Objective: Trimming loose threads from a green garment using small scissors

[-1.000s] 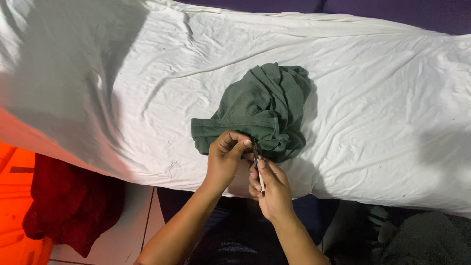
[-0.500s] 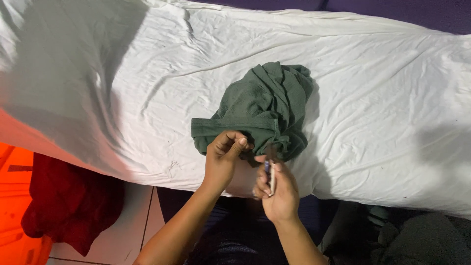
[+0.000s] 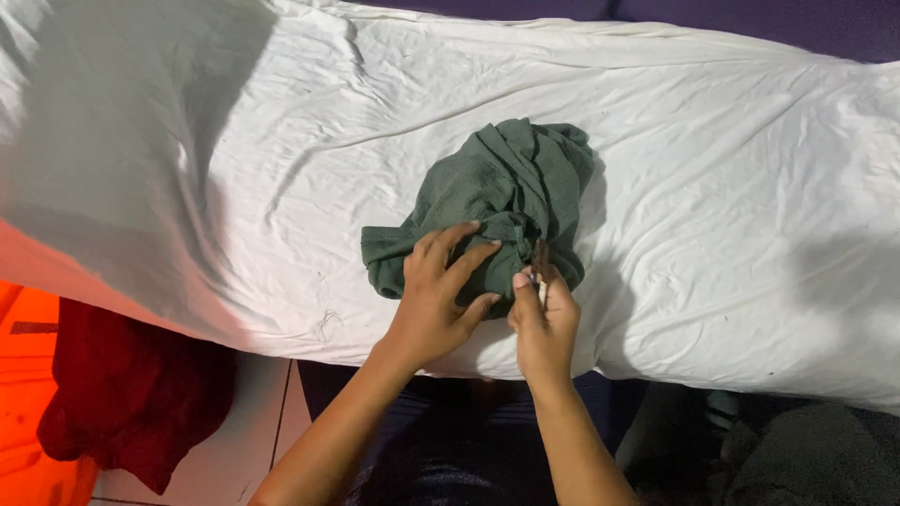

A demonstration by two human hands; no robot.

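A crumpled dark green garment (image 3: pixel 506 183) lies on a white bedsheet (image 3: pixel 234 159), close to the near edge of the bed. My left hand (image 3: pixel 436 300) rests on the garment's lower left part, fingers spread over the cloth and holding it down. My right hand (image 3: pixel 544 328) is beside it, fingers pinched around a small thin tool (image 3: pixel 540 265) whose tip touches the garment's lower edge. What kind of tool it is stays unclear, since the fingers hide most of it.
A dark red cloth (image 3: pixel 131 394) hangs at the lower left next to an orange surface (image 3: pixel 19 403). Pale floor tiles (image 3: pixel 244 450) show below the bed edge. A dark grey fabric heap (image 3: pixel 806 459) sits at the lower right. A dark blue surface (image 3: pixel 750 19) lies beyond the bed.
My right hand, which had drawn back from the cloth with the tool, has returned to the garment's lower edge. My left hand has spread its fingers flatter over the green cloth.
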